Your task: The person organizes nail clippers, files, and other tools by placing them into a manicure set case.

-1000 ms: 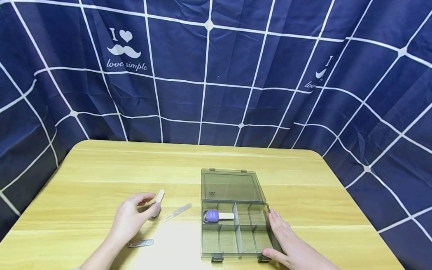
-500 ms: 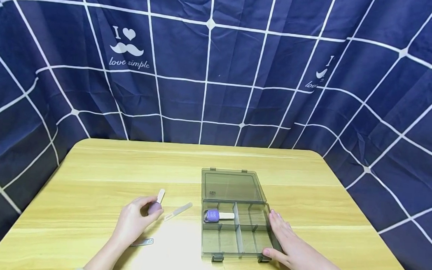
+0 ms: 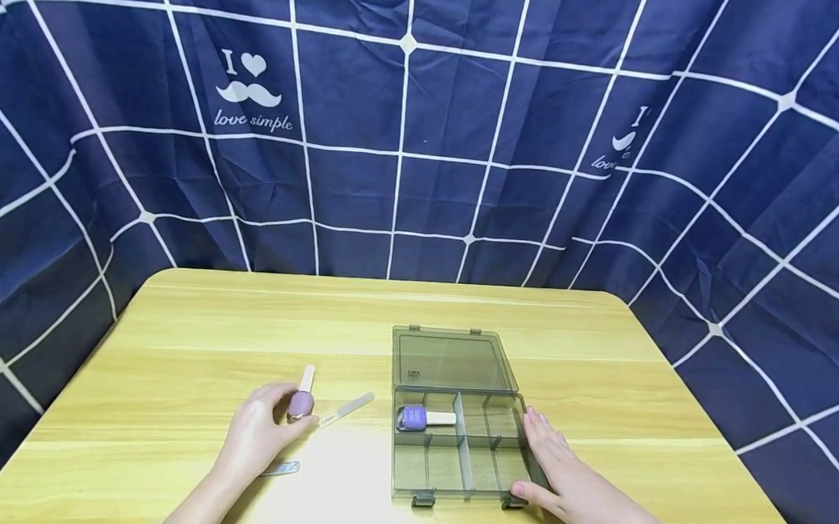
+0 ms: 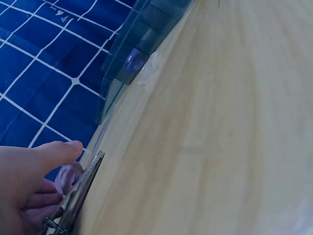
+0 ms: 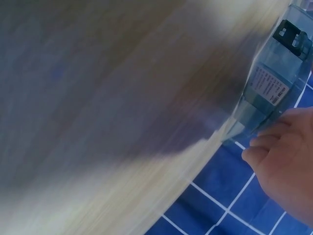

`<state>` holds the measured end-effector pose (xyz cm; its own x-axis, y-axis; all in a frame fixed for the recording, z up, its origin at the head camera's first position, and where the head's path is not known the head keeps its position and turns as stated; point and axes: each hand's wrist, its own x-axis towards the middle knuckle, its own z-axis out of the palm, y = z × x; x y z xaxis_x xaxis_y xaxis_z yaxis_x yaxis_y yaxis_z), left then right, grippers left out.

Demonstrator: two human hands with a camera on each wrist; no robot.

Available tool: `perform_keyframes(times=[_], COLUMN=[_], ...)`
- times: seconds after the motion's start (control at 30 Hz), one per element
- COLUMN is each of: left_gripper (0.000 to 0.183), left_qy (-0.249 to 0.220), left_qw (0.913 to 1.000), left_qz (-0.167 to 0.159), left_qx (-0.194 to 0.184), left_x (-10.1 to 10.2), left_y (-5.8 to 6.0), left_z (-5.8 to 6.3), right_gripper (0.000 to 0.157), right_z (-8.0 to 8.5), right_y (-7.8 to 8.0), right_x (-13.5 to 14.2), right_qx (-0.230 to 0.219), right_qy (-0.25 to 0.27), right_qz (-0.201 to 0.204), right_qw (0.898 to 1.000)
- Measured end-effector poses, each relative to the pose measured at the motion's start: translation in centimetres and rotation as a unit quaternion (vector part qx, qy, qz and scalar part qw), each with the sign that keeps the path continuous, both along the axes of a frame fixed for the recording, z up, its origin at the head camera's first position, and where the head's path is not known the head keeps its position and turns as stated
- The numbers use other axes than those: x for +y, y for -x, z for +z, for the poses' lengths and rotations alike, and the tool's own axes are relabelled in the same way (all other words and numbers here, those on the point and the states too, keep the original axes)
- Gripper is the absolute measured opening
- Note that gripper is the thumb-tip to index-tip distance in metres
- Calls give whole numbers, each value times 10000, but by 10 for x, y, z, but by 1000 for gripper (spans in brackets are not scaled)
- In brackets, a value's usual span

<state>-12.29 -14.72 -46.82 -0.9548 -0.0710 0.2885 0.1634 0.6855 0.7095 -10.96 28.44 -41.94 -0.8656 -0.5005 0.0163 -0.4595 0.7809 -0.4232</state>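
Mauve nail polish [image 3: 301, 406] is pinched between the thumb and fingers of the left hand [image 3: 254, 430], lower left of the head view. At lower right, the right hand [image 3: 579, 490] rests, fingers straight, against a grey plastic box [image 3: 462, 441] holding a purple bottle [image 3: 412, 418].

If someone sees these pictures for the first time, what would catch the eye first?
Probably the dark blue cloth with white grid lines, filling the background behind the table. Next, the open smoky box on it, a violet bottle lying in its far left part. Left of the box, the left hand holds a mauve bottle.
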Motion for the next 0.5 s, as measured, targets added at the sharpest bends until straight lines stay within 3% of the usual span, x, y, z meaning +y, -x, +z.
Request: perform_keyframes(times=[0.23,0.5], left_gripper=[53,42], left_qy=[231,505], left_qw=[9994,9972], left_qz=[141,27], left_qx=[217,554], left_x=[0,0], left_y=[1,2], left_z=[-4,-6], right_gripper=[85,86], right_z=[0,0], right_y=[0,0], right_x=[0,0], right_qx=[-6,-103], right_qy=[-3,33], right_qz=[-28,-53], right_qw=[10000,9999])
